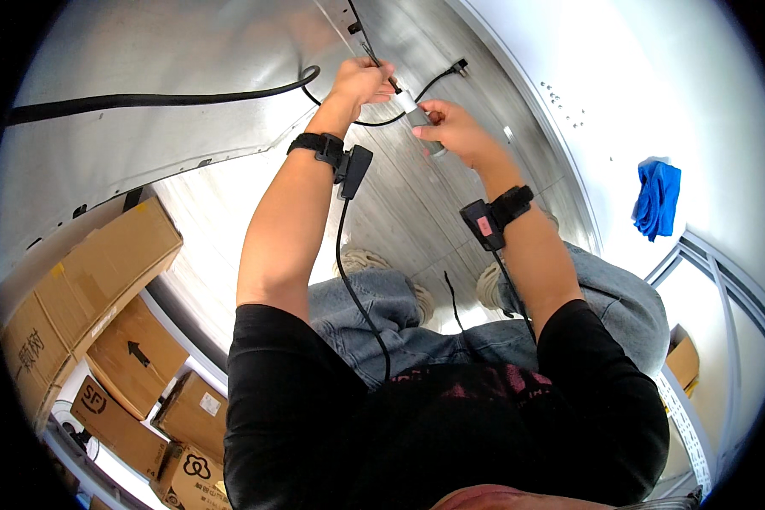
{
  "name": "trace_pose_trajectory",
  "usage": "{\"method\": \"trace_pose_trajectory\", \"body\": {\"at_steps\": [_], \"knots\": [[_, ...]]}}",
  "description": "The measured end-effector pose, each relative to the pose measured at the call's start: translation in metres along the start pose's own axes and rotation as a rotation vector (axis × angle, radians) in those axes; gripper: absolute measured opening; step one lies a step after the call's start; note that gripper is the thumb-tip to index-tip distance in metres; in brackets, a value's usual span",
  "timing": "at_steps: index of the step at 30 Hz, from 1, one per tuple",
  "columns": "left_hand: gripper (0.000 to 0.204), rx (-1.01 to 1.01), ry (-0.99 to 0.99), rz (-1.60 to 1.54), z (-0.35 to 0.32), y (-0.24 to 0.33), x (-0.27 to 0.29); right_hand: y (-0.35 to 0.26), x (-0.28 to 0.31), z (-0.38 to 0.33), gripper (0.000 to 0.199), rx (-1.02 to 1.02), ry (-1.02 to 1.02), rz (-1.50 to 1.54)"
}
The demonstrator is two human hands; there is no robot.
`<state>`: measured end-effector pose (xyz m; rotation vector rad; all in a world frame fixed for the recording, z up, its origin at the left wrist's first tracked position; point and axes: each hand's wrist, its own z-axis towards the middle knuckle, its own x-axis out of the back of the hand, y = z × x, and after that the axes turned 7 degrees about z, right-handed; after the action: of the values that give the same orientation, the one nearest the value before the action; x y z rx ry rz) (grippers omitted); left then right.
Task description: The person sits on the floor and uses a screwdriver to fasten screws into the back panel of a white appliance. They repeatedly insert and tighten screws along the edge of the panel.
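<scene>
My right hand (456, 134) grips a grey tube-like piece with a white collar (422, 119), tilted up toward the left. My left hand (365, 82) closes its fingers on a thin dark cable (371, 54) just above the white collar. That cable runs up along the edge of a large metal panel (229, 59); where it meets the collar is partly covered by fingers. Just below both hands passes a black power cord (381, 124), which ends in a plug (459, 67) on the floor to the right.
A thick black cable (170, 100) crosses the metal panel from the left. Cardboard boxes (102, 263) are stacked at lower left. On the white surface at right lie a blue cloth (657, 200) and several small metal bits (557, 95). Wood-look floor (399, 195) lies beneath me.
</scene>
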<state>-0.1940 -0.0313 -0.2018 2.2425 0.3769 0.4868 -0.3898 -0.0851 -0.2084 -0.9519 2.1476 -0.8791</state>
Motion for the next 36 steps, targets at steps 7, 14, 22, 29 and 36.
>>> {"method": "trace_pose_trajectory", "body": {"at_steps": [7, 14, 22, 29, 36], "knots": [[0.019, 0.035, 0.033, 0.045, -0.003, 0.005, -0.001, 0.005, -0.009, 0.002, 0.046, 0.024, 0.057, -0.062], [0.021, -0.022, -0.042, -0.076, 0.002, -0.001, 0.003, -0.005, 0.003, -0.006, 0.053, -0.117, 0.005, 0.339], [0.026, -0.048, 0.028, -0.085, 0.012, -0.003, 0.015, -0.007, -0.013, -0.004, 0.044, 0.015, 0.123, 0.032], [0.025, -0.071, 0.023, -0.132, 0.013, -0.004, 0.014, -0.004, -0.009, -0.002, 0.043, -0.033, 0.018, 0.302], [0.021, -0.042, 0.046, -0.186, 0.016, 0.0, 0.011, -0.006, -0.013, 0.001, 0.047, -0.011, 0.051, 0.083]]}}
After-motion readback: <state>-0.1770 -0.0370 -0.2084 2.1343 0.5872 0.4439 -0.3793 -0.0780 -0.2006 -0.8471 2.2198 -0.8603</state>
